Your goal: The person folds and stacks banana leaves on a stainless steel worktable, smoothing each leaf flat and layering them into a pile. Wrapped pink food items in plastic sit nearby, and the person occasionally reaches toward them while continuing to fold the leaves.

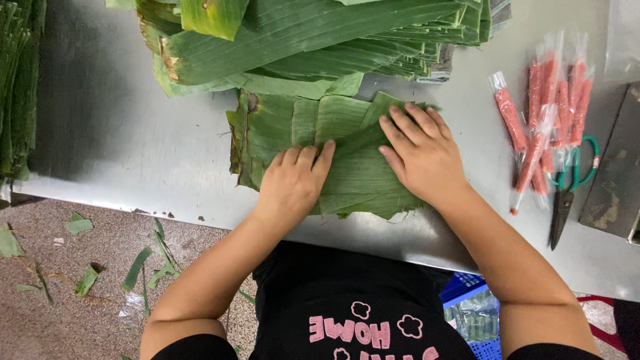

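Observation:
A small stack of cut green banana leaf pieces [347, 133] lies on the steel table [133, 153] near its front edge. My left hand [293, 183] rests on the lower left of the stack, fingers curled with the thumb stretched along a leaf. My right hand [420, 153] lies flat on the right side of the stack, fingers together and pressing the top leaf down. Neither hand lifts anything.
A tall pile of long banana leaves [300, 40] fills the back of the table. Thin orange sticks in clear wrappers [547, 113] and green-handled scissors [570, 187] lie to the right, beside a dark board [617, 167]. Leaf scraps [87, 280] litter the floor; a blue crate [467, 307] sits below.

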### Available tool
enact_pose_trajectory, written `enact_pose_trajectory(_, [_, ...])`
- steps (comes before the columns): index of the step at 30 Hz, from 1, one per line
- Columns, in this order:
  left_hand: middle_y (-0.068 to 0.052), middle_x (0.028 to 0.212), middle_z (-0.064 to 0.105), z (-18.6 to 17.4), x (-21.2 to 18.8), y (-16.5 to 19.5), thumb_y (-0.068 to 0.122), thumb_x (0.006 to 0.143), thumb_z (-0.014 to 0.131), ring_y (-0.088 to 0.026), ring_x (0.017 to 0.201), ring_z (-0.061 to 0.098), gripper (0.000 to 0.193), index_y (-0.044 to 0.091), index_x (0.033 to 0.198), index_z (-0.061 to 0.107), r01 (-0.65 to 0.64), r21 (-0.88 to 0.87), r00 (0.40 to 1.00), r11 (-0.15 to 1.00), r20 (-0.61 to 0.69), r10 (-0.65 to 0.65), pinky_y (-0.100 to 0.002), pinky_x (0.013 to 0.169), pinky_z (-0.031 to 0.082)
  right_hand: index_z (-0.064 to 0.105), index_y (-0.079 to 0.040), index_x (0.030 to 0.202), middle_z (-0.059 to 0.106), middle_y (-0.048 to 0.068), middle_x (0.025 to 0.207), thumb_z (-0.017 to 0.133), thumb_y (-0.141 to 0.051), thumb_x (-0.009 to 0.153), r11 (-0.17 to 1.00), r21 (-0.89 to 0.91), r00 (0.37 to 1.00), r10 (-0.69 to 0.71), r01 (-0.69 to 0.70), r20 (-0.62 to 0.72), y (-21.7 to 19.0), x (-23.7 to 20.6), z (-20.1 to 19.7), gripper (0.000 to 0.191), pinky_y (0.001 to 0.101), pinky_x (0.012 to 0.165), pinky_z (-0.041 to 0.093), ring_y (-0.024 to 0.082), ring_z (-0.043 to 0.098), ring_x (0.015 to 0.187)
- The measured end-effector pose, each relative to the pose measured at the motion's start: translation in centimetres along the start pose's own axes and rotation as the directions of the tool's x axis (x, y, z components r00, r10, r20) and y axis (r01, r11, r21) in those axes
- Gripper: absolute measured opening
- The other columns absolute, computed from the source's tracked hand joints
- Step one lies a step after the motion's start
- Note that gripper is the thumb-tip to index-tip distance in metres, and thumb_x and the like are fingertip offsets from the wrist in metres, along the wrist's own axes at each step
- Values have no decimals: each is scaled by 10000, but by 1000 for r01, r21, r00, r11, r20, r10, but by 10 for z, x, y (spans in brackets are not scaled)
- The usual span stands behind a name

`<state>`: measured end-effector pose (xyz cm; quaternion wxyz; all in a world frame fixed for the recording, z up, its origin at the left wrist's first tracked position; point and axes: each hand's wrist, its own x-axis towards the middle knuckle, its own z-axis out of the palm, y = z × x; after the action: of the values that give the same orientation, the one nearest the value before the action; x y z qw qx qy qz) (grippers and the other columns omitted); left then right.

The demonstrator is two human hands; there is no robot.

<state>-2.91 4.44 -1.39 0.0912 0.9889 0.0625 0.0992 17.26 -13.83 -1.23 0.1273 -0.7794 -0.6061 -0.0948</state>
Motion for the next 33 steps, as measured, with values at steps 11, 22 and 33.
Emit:
enact_pose_trajectory(11, [-94,951,670,-15,-2,-9,121,814,655,-287,916,681,284,74,1093,626,-72,-10,992,997,-101,70,-428,865,544,734,-124,1161,710,36,1219,789,-200,909,997,83,997,7,-1,-79,6,-10,4,270,466,1095,453,247,642,1169])
enact_pose_trajectory(22, [-86,997,718,2,24,14,142,840,614,-225,830,678,423,41,1250,621,212,324,976,922,-112,-186,-376,689,510,718,-62,1274,725,59,1300,745,-127,889,987,-158,1000,-21,18,-17,-12,3,-12,391,388,1078,520,220,684,1200])
enact_pose_trajectory(33, [-94,939,712,-61,11,32,72,953,635,-245,711,737,765,47,1624,269,467,-517,876,718,159,-455,-367,644,585,708,-78,1307,765,130,1103,784,-25,851,927,171,935,348,-333,-66,-19,-1,-32,465,358,810,575,267,736,900])
